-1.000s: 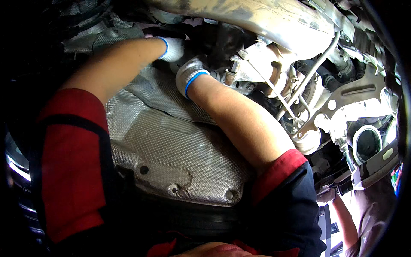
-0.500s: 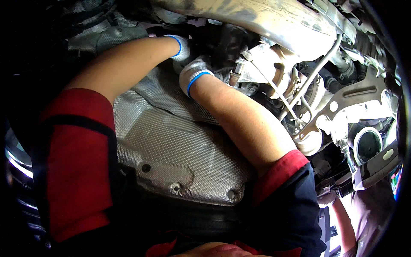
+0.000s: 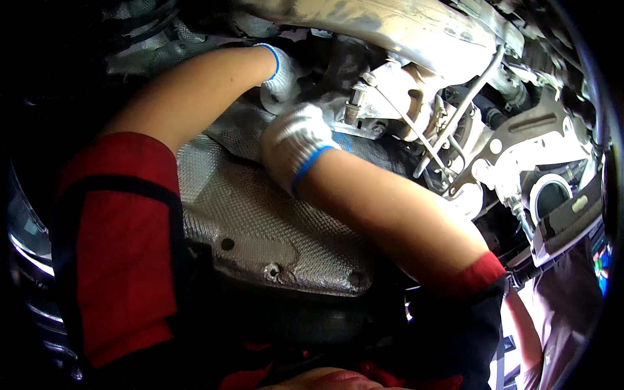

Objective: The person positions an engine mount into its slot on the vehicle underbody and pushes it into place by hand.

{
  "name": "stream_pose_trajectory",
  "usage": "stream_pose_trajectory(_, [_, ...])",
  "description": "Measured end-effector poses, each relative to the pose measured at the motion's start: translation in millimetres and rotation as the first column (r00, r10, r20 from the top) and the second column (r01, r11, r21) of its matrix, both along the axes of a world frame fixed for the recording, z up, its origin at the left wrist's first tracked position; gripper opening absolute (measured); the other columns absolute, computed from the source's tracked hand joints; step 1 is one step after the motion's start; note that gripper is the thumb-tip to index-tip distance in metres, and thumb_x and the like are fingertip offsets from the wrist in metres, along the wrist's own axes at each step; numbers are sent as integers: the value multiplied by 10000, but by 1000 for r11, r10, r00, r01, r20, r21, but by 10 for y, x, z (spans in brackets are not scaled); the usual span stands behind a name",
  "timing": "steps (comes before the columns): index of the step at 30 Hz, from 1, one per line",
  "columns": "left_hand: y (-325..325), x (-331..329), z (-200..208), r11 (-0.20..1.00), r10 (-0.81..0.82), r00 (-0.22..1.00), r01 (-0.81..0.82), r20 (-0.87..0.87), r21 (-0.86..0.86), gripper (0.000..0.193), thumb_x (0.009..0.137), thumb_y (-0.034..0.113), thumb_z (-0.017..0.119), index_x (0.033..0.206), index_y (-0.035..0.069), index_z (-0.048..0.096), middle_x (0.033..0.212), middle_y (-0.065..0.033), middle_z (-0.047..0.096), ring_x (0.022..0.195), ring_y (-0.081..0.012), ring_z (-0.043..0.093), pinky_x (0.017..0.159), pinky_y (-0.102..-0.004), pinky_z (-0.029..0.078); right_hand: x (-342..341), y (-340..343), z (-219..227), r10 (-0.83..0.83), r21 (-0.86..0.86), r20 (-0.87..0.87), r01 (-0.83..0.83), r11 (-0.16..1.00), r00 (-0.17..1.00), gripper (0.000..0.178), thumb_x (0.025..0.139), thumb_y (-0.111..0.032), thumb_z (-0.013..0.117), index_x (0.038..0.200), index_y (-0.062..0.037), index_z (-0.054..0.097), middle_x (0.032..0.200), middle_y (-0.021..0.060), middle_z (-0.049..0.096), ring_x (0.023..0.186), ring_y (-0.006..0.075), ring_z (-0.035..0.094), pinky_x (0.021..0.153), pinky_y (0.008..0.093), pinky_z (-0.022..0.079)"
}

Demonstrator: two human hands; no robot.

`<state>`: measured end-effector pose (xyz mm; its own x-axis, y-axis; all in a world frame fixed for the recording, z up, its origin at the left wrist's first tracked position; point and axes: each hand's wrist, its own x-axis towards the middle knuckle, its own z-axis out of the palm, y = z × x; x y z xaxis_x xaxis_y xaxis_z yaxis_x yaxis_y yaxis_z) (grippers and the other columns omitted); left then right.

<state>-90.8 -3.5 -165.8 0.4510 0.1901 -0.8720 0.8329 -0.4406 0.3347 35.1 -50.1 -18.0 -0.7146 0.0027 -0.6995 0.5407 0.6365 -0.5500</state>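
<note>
Both my hands wear white knit gloves with blue cuffs and reach into the underside of a vehicle. My left hand is pushed up beside a dark, shadowed part; its fingers are hidden behind the glove's back and in shadow. Lower and nearer, my right hand is bent at the wrist over a silver dimpled heat shield. Its back faces me, so its fingers, and anything in them, are out of sight. A bolt on a bright metal bracket sits just right of the right hand.
A large tan-silver exhaust part runs across the top. Thin metal rods and a perforated bracket lie to the right. At the lower right shows another person's forearm. Dark coils stand at the left edge.
My right hand has drawn down and toward me, away from the dark part, showing more of the glove. My left hand has shifted slightly right. The view has tilted a little.
</note>
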Motion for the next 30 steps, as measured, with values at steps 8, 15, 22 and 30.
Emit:
stream_pose_trajectory(8, [80, 44, -359, 987, -135, 991, 135, 1, -92, 876, 709, 338, 788, 1492, 94, 479, 1402, -223, 587, 1260, -357, 584, 1033, -421, 492, 1615, -253, 1299, -470, -89, 118, 480, 873, 875, 243, 935, -185, 631, 1115, -27, 669, 1014, 147, 710, 866, 288, 708, 793, 424, 583])
stream_pose_trajectory(15, [74, 69, -387, 980, -173, 985, 171, -19, -101, 914, 707, 352, 793, 1516, 106, 448, 1416, -213, 582, 1265, -349, 587, 1020, -418, 506, 2956, -1901, 1363, -800, 288, -361, 873, 394, 480, 432, 992, -235, 551, 1310, 58, 544, 1295, 301, 555, 1233, 469, 555, 1130, 569, 385])
stream_pose_trajectory(22, [-35, -137, -542, 994, -62, 993, 53, -97, -91, 506, 745, 277, 723, 1201, 57, 723, 1138, -193, 729, 1026, -317, 690, 863, -411, 544, 2903, -2284, 850, -620, 300, -709, 939, 166, 336, 519, 1060, -409, 269, 1217, 14, 525, 1266, 238, 548, 1219, 433, 543, 1136, 626, 367])
stream_pose_trajectory(30, [-81, 458, 58, 923, -378, 918, 384, -121, 33, 397, 741, 244, 662, 1029, -6, 773, 1132, -205, 729, 1049, -292, 687, 981, -386, 491, 2971, -2269, 715, -530, 293, -798, 953, 77, 288, 533, 1048, -453, 321, 1184, -8, 581, 1205, 208, 634, 1178, 401, 607, 1090, 612, 425])
